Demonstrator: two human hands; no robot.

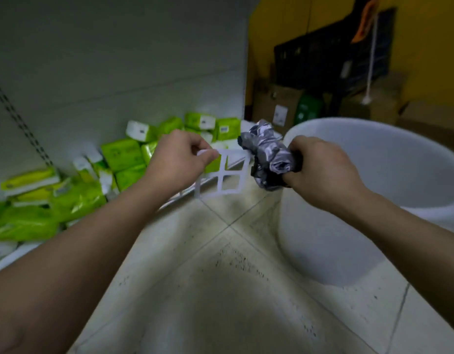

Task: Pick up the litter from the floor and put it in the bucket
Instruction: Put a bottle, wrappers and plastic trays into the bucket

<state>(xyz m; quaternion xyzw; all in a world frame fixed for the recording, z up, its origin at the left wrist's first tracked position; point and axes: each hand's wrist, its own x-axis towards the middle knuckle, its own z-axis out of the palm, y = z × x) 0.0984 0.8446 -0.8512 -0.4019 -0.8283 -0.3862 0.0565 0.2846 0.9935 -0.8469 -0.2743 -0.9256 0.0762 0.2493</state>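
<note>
Litter lifted, not binned: left hand point(181, 157) pinches white plastic grid point(224, 176), right hand point(320, 166) grips crumpled grey wrapper point(266, 154) beside white plastic bucket point(374, 200), centre frame.

White plastic grid frame point(223, 175): pinched in left hand point(180, 159), just left of the wrapper.
Crumpled grey-and-black plastic wrapper point(266, 154): gripped in right hand point(320, 164), beside the bucket's left rim.
Large white round plastic bucket point(323, 238): right, on pale tiled floor point(221, 290).
Green-and-white tissue packs point(124, 154): piled left, behind the left hand.
Brown cardboard boxes point(279, 103): behind the bucket.
</note>
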